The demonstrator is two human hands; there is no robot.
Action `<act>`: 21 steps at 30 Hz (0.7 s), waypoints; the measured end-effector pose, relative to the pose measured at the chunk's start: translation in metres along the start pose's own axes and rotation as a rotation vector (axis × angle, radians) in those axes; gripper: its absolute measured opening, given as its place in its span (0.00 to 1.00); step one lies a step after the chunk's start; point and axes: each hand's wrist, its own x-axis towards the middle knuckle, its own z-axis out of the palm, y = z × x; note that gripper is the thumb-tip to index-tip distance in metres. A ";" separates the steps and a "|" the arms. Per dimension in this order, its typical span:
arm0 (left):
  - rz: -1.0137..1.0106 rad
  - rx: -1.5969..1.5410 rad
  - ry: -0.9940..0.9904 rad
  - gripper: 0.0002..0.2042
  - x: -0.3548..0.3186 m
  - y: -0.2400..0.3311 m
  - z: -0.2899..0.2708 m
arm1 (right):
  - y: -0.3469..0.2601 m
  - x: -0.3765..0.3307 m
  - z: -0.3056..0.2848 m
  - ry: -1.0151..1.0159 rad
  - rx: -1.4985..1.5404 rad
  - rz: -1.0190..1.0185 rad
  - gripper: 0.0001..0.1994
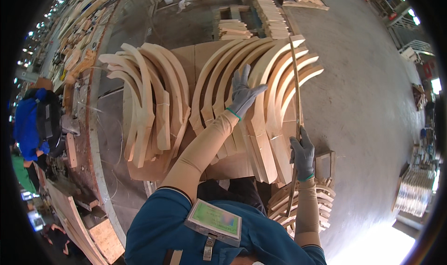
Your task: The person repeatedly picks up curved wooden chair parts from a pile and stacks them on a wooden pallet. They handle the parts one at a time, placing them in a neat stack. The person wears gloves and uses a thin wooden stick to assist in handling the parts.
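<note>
Two groups of curved wooden pieces lie side by side on a cardboard-covered surface (192,55): the left group (148,111) bows to the left, the right group (274,120) to the right. My left hand (244,93), in a grey glove, rests over the right group with thumb and fingers spread, holding nothing. At that group's right edge, my gloved right hand (303,154) has its fingers closed around a long, thin brownish strip (296,78). The strip runs from the group's far end back past my right forearm; its material is unclear.
More curved pieces (326,195) are stacked low by my right forearm. Beyond the surface stand stacks of short wooden pieces (270,18). Long boards and wood parts (77,46) line the left side, where a person in blue (28,125) is. Concrete floor (363,102) extends right.
</note>
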 end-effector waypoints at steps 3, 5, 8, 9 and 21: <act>0.042 0.063 0.110 0.48 0.025 -0.032 -0.047 | -0.004 0.001 0.002 -0.021 -0.030 0.000 0.28; -0.025 0.207 0.192 0.42 0.042 -0.082 -0.093 | -0.010 -0.001 0.003 -0.032 -0.018 -0.005 0.27; -0.345 0.662 0.187 0.31 0.054 -0.122 -0.133 | -0.011 -0.001 -0.002 0.020 -0.023 0.007 0.26; -0.407 0.793 0.188 0.28 0.054 -0.133 -0.140 | -0.011 -0.002 -0.004 0.020 -0.009 0.010 0.26; -0.327 0.955 -0.116 0.19 0.068 -0.155 -0.188 | -0.018 -0.018 -0.026 0.087 0.025 -0.048 0.24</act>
